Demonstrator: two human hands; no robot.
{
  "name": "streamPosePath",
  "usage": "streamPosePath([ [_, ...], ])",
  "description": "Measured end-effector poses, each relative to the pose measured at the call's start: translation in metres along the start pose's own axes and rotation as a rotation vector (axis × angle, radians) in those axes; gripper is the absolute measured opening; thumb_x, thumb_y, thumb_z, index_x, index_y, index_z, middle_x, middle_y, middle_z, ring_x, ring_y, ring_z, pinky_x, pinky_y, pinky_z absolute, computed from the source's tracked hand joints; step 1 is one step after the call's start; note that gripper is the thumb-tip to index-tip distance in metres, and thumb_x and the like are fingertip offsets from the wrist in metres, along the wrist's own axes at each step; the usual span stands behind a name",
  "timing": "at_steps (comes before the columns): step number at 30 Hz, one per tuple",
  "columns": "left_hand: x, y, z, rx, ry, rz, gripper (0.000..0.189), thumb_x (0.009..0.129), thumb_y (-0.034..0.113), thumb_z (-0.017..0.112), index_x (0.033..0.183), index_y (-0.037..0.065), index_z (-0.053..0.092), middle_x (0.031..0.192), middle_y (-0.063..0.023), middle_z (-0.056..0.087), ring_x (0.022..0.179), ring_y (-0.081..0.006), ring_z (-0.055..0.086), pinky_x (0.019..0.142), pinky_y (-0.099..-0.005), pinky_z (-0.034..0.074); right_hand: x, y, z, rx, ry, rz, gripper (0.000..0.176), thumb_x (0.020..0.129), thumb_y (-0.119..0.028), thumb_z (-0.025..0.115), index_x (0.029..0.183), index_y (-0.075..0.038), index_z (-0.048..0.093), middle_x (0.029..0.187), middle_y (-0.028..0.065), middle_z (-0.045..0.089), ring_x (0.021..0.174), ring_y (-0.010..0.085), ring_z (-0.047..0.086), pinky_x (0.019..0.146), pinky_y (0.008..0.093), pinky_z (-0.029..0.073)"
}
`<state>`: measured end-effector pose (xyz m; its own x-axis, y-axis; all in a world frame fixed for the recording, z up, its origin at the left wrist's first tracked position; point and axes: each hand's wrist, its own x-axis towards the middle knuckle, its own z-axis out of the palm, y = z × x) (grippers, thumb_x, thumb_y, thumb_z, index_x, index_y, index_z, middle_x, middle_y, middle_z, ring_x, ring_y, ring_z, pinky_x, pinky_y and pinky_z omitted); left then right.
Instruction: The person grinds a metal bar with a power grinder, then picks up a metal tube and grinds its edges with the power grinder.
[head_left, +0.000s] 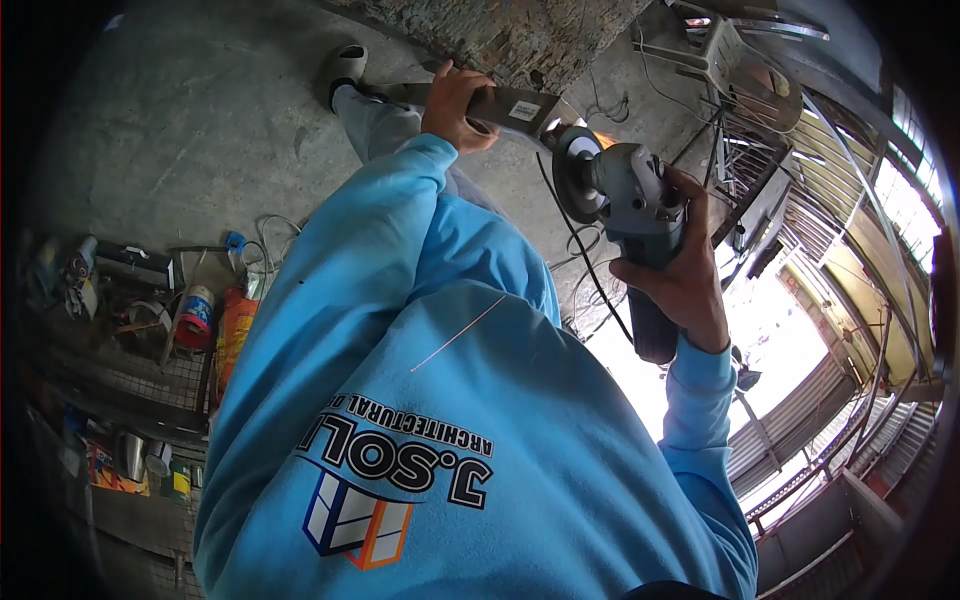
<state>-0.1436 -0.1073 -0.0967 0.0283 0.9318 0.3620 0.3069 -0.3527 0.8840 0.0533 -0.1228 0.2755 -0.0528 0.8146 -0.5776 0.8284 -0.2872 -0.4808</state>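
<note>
My left hand (461, 112) is wrapped round a flat-sided metal bar (507, 106) that carries a small white label. In my right hand (690, 272) is an angle grinder (643, 190), gripped by its body with the fingers round the far side. The grinder's disc (574, 174) faces left, its upper edge right at the bar's near end. An orange glow shows just behind the disc. A thin reddish streak crosses the front of my blue hoodie.
A worn, rough-topped work surface (520, 40) lies beyond the bar. Cables run over the concrete floor (220, 130). At left, shelves hold tools, a red-and-blue container (196, 316) and an orange bag (236, 330). A plastic chair (708, 62) and metal racks stand at right.
</note>
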Motion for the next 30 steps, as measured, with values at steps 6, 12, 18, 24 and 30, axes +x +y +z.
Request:
streamPosePath([
  [6,0.002,0.003,-0.001,0.001,0.0,-0.008,0.069,0.056,0.02,0.09,0.119,0.015,0.061,0.114,-0.0071,0.068,0.111,-0.0315,0.066,0.119,-0.0621,0.034,0.001,0.004,0.001,-0.01,0.007,-0.023,0.11,0.059,-0.009,0.094,0.152,-0.009,0.036,0.133,0.0205,0.058,0.122,0.0368,0.063,0.105,0.0451,0.051],
  [12,0.001,0.001,-0.001,-0.007,-0.004,-0.001,0.068,0.056,0.02,0.089,0.118,0.015,0.061,0.113,-0.0067,0.068,0.11,-0.0313,0.066,0.118,-0.0621,0.034,0.002,0.001,-0.003,-0.025,-0.002,-0.005,0.11,0.059,-0.008,0.094,0.152,-0.009,0.035,0.134,0.0207,0.058,0.122,0.0368,0.063,0.106,0.0447,0.05],
  [18,0.0,0.0,-0.001,-0.006,0.002,-0.004,0.068,0.056,0.02,0.09,0.118,0.015,0.062,0.112,-0.007,0.068,0.11,-0.0319,0.066,0.118,-0.0632,0.034,0.002,0.002,-0.001,0.01,0.003,0.007,0.109,0.059,-0.008,0.094,0.152,-0.008,0.036,0.135,0.0209,0.058,0.124,0.0367,0.062,0.108,0.045,0.049],
  [24,0.0,-0.001,0.0,-0.005,-0.005,-0.005,0.066,0.057,0.021,0.09,0.117,0.014,0.062,0.112,-0.0078,0.069,0.11,-0.0326,0.066,0.118,-0.063,0.034,0.0,0.008,-0.001,0.032,-0.01,-0.011,0.109,0.059,-0.008,0.093,0.151,-0.008,0.036,0.134,0.0205,0.058,0.125,0.0357,0.061,0.108,0.0447,0.048],
  [30,0.0,-0.001,-0.002,-0.006,-0.008,-0.007,0.068,0.055,0.021,0.091,0.116,0.014,0.063,0.112,-0.0083,0.069,0.108,-0.033,0.066,0.118,-0.063,0.034,0.002,0.004,-0.001,0.035,-0.009,-0.007,0.109,0.059,-0.007,0.093,0.151,-0.009,0.037,0.133,0.02,0.058,0.124,0.0354,0.061,0.107,0.0443,0.049],
])
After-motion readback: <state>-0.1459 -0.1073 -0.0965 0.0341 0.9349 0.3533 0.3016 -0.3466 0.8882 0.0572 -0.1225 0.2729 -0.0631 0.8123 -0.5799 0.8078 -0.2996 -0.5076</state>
